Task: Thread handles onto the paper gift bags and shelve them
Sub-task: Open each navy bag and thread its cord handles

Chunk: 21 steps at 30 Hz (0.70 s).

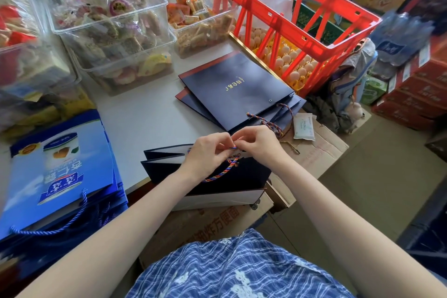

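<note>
Both hands [208, 150] [257, 141] pinch multicolour cord [223, 172] over navy bag [217, 176]; gold lettering unreadable.

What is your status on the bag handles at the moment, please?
Left hand and right hand both pinch the braided cord at the open navy bag. Flat bag stack waits behind. Nothing in the way.

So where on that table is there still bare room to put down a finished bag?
The widest bare stretch of grey table lies between the blue printed bags, the clear snack tubs and the flat navy bag stack. A narrower strip runs behind that stack, toward the red crate. The near edge is crowded: both hands work the open navy bag there.
</note>
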### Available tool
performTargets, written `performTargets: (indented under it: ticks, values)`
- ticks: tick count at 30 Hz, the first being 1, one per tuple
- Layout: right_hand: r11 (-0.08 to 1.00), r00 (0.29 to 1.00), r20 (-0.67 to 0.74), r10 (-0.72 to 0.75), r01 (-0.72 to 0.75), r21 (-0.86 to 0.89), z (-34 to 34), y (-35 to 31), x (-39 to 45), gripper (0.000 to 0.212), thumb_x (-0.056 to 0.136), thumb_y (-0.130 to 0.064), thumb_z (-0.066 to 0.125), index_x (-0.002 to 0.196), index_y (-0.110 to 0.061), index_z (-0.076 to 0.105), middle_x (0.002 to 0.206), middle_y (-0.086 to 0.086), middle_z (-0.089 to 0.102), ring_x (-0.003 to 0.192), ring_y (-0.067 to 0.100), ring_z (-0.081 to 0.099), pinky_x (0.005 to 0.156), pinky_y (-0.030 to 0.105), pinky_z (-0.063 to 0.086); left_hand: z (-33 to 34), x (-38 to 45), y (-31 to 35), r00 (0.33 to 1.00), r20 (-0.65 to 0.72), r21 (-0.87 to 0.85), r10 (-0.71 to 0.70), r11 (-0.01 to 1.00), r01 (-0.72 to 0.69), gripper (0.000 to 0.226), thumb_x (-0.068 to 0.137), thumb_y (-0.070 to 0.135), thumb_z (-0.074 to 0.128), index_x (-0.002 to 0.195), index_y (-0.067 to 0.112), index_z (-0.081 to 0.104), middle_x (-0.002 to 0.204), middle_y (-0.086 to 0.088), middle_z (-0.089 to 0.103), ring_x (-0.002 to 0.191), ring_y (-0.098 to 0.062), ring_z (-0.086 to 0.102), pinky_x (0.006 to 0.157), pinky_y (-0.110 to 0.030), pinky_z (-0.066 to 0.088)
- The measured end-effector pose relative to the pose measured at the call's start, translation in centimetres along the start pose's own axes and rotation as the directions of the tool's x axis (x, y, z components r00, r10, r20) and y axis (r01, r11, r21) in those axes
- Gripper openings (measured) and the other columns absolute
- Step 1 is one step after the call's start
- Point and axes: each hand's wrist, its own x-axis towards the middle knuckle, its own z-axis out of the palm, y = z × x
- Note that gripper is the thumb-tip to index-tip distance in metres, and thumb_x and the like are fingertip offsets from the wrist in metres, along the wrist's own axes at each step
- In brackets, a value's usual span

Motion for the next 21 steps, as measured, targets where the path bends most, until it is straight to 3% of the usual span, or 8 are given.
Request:
performTargets:
  ticks: [4, 8, 13, 18, 21]
  values:
    - [1.000, 0.998, 0.060, -0.025, 0.026, -0.014, -0.4, 0.0, 0.0, 0.019, 0.082, -0.005, 0.061, 0.083, -0.018, 0.074, 0.078, 0.002, 0.072, 0.073, 0.012, 0.066, 0.073, 0.029, 0.053, -0.1, 0.1, 0.0, 1.000, -0.010, 0.028, -0.008, 1.000, 0.009, 0.004, 0.083, 0.008, 0.067, 0.086, 0.010, 0.065, 0.082, 0.003, 0.066, 0.075, -0.010, 0.066, 0.070, -0.010, 0.048]
    - [0.998, 0.999, 0.044, -0.013, 0.015, -0.060, -0.2, -0.1, 0.1, 0.019, 0.083, -0.006, 0.061, 0.082, -0.019, 0.074, 0.080, 0.007, 0.072, 0.070, 0.015, 0.064, 0.069, 0.027, 0.051, -0.1, 0.2, 0.2, 0.977, -0.141, -0.053, -0.160, 0.987, 0.153, 0.008, 0.081, 0.006, 0.067, 0.081, 0.013, 0.064, 0.074, -0.002, 0.069, 0.070, -0.014, 0.069, 0.068, -0.024, 0.055]
    - [0.995, 0.999, 0.042, -0.027, 0.031, -0.090, -0.2, -0.1, 0.2, 0.019, 0.086, -0.005, 0.060, 0.086, -0.016, 0.076, 0.083, 0.006, 0.072, 0.076, 0.020, 0.064, 0.069, 0.027, 0.050, -0.7, 1.1, 0.3, 0.959, -0.015, -0.127, -0.282, 0.952, 0.278, 0.003, 0.082, 0.005, 0.067, 0.084, 0.008, 0.068, 0.074, -0.005, 0.069, 0.061, -0.007, 0.066, 0.057, -0.010, 0.050]
    - [0.998, 0.998, 0.062, -0.025, 0.028, -0.051, -0.5, 0.3, 0.6, 0.026, 0.085, -0.003, 0.060, 0.076, -0.024, 0.072, 0.082, 0.006, 0.072, 0.080, 0.022, 0.065, 0.076, 0.034, 0.052, -1.8, 1.9, -0.2, 0.958, 0.169, -0.069, -0.232, 0.967, 0.246, 0.006, 0.081, 0.010, 0.069, 0.082, 0.015, 0.070, 0.079, -0.005, 0.072, 0.071, -0.013, 0.067, 0.076, -0.024, 0.052]
    - [0.998, 1.000, 0.028, 0.002, -0.004, 0.055, -0.6, 0.3, 0.5, 0.020, 0.082, -0.002, 0.064, 0.077, -0.021, 0.069, 0.078, 0.002, 0.071, 0.072, 0.011, 0.065, 0.071, 0.023, 0.052, -2.0, 2.0, -0.2, 0.964, 0.216, -0.096, -0.152, 0.980, 0.176, 0.005, 0.081, 0.009, 0.070, 0.083, 0.014, 0.070, 0.075, 0.002, 0.071, 0.069, -0.007, 0.067, 0.078, -0.026, 0.053]
